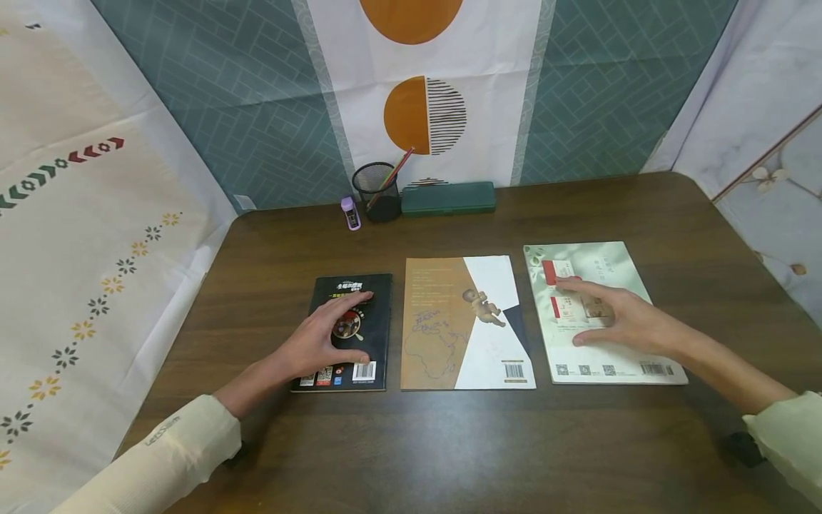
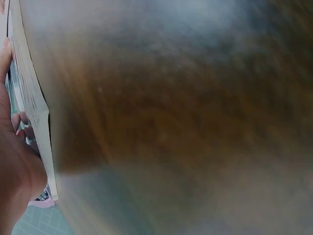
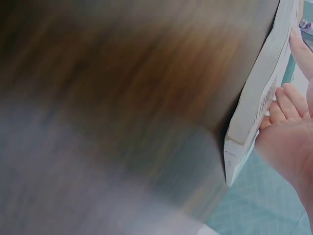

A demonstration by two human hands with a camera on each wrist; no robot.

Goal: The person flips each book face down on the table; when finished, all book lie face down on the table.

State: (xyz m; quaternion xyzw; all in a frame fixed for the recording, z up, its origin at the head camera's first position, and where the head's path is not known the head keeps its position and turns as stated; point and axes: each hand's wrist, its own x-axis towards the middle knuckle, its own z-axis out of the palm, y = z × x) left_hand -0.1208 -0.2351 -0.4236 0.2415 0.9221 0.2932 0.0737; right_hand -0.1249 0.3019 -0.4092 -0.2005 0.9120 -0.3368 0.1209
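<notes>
My left hand (image 1: pixel 324 339) lies flat and wide on the black book (image 1: pixel 347 332) and my right hand (image 1: pixel 619 321) lies flat on the green book (image 1: pixel 600 314), holding both down on the counter (image 1: pixel 449 442), no grip closed.

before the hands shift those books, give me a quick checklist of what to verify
1. Left hand flat on the black book: ok.
2. Right hand flat on the pale green book: ok.
3. Middle book untouched, apart from both neighbours: ok.
4. All three books lie flat on the table: ok.
5. Pen cup and green case sit well behind the books: ok.
6. Firmness of either grip: cannot tell, wrist views blurred.
</notes>
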